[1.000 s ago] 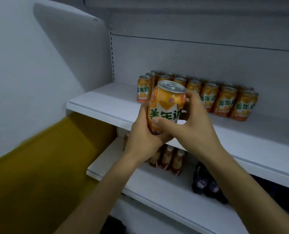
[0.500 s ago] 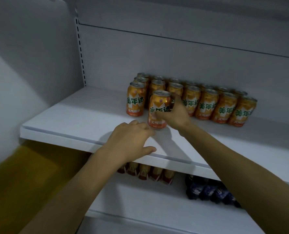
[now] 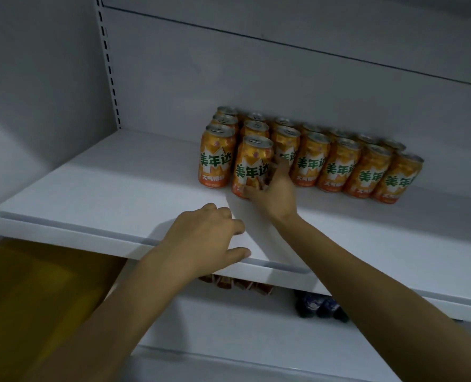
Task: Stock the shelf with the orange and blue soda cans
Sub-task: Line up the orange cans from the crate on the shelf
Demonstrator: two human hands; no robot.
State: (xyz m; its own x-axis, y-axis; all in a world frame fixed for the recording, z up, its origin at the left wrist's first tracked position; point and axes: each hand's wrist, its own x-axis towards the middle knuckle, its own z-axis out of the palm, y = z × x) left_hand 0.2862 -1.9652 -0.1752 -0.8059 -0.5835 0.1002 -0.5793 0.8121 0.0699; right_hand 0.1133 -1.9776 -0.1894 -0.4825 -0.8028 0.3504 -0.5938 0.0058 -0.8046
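Behind the front orange can (image 3: 252,166), packed can rows (image 3: 339,166); right fingers (image 3: 280,167) curled round it, left fingers (image 3: 235,224) loose, empty.

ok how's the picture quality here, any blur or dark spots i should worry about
Head view: dim and greyish overall, yet the label on the orange can in the right hand reads clearly; head view, lower left: the yellow patch is smeared; head view, under the shelf: the dark blue items sit in deep shadow.

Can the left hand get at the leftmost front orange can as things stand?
Probably yes: the left hand holds nothing, and only bare shelf lies between it and the leftmost front can.
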